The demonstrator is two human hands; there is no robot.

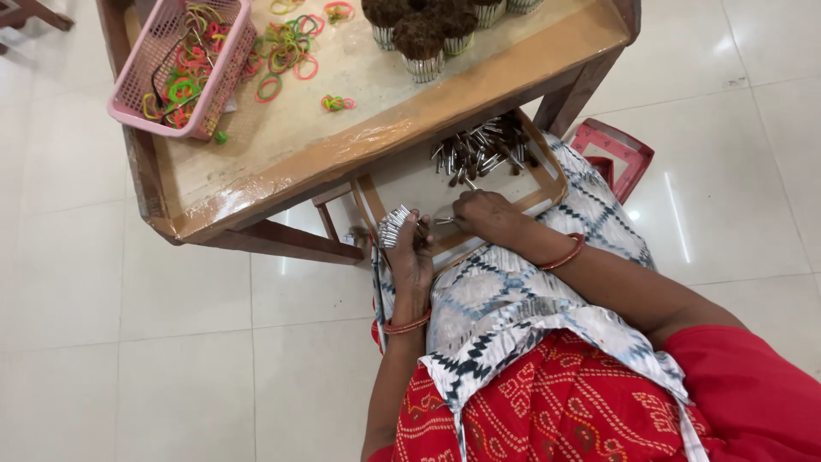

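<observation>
My left hand (412, 257) grips a tight bundle of small silver-capped brush pieces (393, 226), held over my lap. My right hand (483, 214) rests on a wooden tray (547, 162) on my lap and pinches one small metal-ended piece (445, 221) close to the bundle. A loose pile of the same brown and silver pieces (483, 150) lies at the tray's far end, just beyond my right hand. Both wrists carry orange bangles.
A wooden table (359, 128) stands in front, its edge over the tray. On it sit a pink basket of coloured rubber bands (180, 64), loose bands (286, 47) and banded brush bundles (421, 38). A red stool (616, 154) stands at the right on white floor tiles.
</observation>
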